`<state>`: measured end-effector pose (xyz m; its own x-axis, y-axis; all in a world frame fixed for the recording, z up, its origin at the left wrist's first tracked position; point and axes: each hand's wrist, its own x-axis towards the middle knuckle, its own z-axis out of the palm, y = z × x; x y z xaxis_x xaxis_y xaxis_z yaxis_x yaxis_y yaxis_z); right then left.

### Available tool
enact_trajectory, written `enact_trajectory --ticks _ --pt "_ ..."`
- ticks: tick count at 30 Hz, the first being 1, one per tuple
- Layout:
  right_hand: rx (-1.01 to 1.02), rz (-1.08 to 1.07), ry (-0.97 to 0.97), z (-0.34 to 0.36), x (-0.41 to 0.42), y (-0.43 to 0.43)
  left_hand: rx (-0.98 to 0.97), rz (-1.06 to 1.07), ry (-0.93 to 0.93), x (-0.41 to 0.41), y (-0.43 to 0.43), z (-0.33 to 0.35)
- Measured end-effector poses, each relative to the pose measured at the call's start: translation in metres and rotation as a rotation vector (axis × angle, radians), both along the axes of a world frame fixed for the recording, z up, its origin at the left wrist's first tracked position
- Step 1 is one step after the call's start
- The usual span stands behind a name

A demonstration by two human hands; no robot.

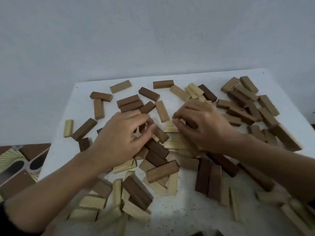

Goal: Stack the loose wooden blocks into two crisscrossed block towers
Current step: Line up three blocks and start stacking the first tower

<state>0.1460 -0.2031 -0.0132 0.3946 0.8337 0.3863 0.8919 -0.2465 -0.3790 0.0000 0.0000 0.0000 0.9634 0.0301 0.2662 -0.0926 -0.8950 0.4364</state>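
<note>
Littering a white table (184, 198), wooden blocks (162, 173) lie before a pale wall (153, 40).

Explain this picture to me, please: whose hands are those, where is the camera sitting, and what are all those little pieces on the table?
No machine here: a person works with bare hands, and one camera worn on the head looks down at them. The white table is strewn with loose wooden blocks, pale, mid-brown and dark; no tower stands yet. The left hand curls its fingers round a brown block in the middle heap, and the right hand pinches a dark block beside it. The picture is blurred, so both grips look likely, not certain.
</note>
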Motion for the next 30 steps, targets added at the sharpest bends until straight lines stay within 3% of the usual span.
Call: enact_trajectory --ticks 5,10,18,21,26,30 --pt "0.031 0.025 -0.037 -0.003 0.001 -0.013 0.219 -0.147 -0.054 -0.007 -0.009 -0.004" --pt "0.052 -0.041 -0.044 -0.001 -0.025 -0.046 0.067 -0.099 -0.050 -0.045 -0.020 -0.002" --pt "-0.004 0.029 -0.063 0.007 -0.097 -0.082 0.056 -0.053 -0.044 -0.098 -0.065 0.006" --pt "-0.148 0.011 -0.072 0.007 -0.117 -0.099 0.119 -0.049 0.018 -0.115 -0.083 0.002" --pt "-0.538 0.032 -0.106 0.014 -0.131 -0.118 0.406 -0.017 0.173 -0.132 -0.111 -0.004" --pt "-0.617 0.068 -0.134 0.004 -0.141 -0.119 0.546 0.025 0.326 -0.138 -0.116 -0.015"
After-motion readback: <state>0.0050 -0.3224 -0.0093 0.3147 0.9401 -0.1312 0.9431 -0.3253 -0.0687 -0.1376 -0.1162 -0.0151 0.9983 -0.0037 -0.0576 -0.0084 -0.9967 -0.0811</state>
